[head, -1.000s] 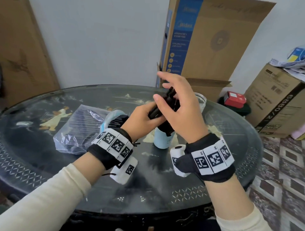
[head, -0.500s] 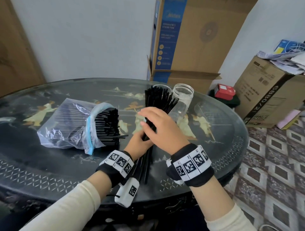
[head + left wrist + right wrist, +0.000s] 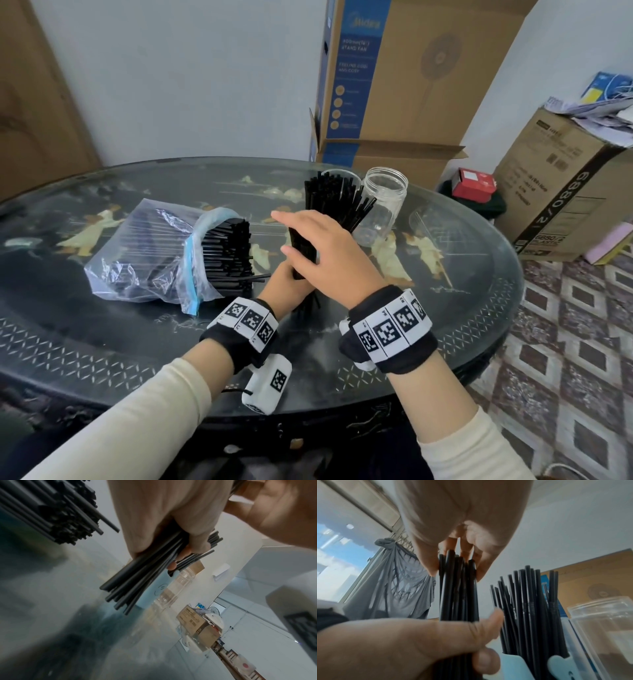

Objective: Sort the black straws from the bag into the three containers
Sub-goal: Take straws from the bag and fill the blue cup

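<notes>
My left hand [image 3: 287, 284] grips a bundle of black straws [image 3: 303, 250] low down and holds it upright over the table [image 3: 102, 342]. My right hand [image 3: 325, 246] sits on the bundle's top end, thumb and fingers curled round it [image 3: 458, 561]. In the left wrist view the left hand's fingers [image 3: 180, 545] wrap the bundle [image 3: 140, 577]. Behind it a pale blue cup [image 3: 513, 666] holds more black straws [image 3: 332, 202]. A clear jar [image 3: 380, 209] stands to the cup's right. The clear bag [image 3: 144, 253] lies to the left, straws [image 3: 226, 253] poking from its mouth.
A second clear container's rim [image 3: 346, 173] shows behind the cup's straws. Cardboard boxes [image 3: 394, 85] stand past the table's far edge, with another box [image 3: 561, 192] on the floor at right. The table's front rim [image 3: 308, 407] curves below my wrists.
Both hands have come down from above the blue cup with the bundle, which now stands in front of the cup. Since half a second ago, little has moved.
</notes>
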`<state>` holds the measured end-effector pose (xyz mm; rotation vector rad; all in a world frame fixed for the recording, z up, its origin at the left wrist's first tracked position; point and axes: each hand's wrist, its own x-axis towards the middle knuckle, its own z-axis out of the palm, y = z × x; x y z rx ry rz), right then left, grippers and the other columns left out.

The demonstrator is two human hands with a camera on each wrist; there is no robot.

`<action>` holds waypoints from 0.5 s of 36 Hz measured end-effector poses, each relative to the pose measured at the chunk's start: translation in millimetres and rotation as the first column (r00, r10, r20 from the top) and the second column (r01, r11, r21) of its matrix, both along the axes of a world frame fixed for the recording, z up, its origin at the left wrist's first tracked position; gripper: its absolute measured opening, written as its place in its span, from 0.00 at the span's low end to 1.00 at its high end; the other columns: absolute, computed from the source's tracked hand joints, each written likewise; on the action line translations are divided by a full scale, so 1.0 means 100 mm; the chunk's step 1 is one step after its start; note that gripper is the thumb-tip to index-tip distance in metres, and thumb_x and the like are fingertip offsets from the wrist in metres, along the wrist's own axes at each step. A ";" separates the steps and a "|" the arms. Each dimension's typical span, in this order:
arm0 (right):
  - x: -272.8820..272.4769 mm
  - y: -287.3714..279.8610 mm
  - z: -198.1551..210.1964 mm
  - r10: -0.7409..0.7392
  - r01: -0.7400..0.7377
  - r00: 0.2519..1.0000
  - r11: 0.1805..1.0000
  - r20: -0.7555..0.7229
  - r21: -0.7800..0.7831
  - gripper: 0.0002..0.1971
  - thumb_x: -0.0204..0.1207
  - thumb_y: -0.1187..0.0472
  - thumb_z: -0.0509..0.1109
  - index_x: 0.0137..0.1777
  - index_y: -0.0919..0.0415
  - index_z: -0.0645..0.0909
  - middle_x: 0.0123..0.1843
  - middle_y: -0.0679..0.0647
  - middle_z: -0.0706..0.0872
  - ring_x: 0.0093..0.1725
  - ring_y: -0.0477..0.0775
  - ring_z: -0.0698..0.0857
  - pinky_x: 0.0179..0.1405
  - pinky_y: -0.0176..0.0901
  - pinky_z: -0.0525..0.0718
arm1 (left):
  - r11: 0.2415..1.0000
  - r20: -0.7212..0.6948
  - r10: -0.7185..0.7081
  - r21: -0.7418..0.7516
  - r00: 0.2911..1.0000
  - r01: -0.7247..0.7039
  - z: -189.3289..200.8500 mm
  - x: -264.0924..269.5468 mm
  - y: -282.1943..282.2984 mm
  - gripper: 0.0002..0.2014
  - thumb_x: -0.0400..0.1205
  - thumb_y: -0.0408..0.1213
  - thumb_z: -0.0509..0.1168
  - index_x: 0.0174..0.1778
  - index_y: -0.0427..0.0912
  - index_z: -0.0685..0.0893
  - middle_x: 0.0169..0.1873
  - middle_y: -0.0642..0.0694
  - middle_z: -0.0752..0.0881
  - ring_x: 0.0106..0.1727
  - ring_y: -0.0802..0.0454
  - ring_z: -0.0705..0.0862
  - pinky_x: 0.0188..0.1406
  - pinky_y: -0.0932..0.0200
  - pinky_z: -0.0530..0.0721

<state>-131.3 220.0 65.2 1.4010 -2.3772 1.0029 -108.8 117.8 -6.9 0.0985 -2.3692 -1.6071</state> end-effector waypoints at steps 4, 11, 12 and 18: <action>-0.04 -0.04 -0.02 -0.037 0.030 0.998 0.992 -0.058 -0.119 0.17 0.79 0.60 0.71 0.67 0.58 0.83 0.68 0.52 0.81 0.70 0.51 0.76 0.75 0.37 0.68 | 1.000 -0.062 -0.011 -0.020 0.998 0.010 0.01 -0.03 -0.06 0.12 0.81 0.23 0.61 0.52 0.45 0.76 0.45 0.63 0.78 0.48 0.85 0.76 0.45 0.82 0.73; -0.09 -0.05 -0.13 -0.068 0.068 0.998 0.997 -0.008 -0.025 0.06 0.78 0.61 0.71 0.52 0.62 0.86 0.63 0.54 0.81 0.67 0.54 0.75 0.70 0.40 0.66 | 0.991 0.298 -0.093 0.124 0.950 0.059 -0.12 0.01 -0.15 0.11 0.74 0.41 0.71 0.49 0.43 0.83 0.42 0.48 0.87 0.48 0.53 0.85 0.51 0.56 0.84; -0.08 -0.05 -0.14 -0.076 0.076 0.997 0.997 0.001 -0.025 0.08 0.78 0.62 0.71 0.55 0.62 0.85 0.63 0.54 0.80 0.66 0.53 0.75 0.69 0.37 0.65 | 0.987 0.349 -0.082 0.161 0.934 0.026 -0.14 0.03 -0.14 0.08 0.74 0.40 0.72 0.44 0.42 0.83 0.40 0.46 0.87 0.45 0.51 0.84 0.51 0.53 0.83; 0.01 -0.04 -0.07 -0.031 0.033 0.998 0.999 0.050 -0.031 0.22 0.80 0.60 0.70 0.73 0.60 0.74 0.72 0.52 0.74 0.74 0.49 0.71 0.75 0.35 0.64 | 0.993 0.345 -0.023 0.115 0.938 -0.018 -0.18 0.07 -0.13 0.09 0.80 0.37 0.68 0.34 0.45 0.78 0.30 0.48 0.81 0.34 0.53 0.78 0.33 0.62 0.75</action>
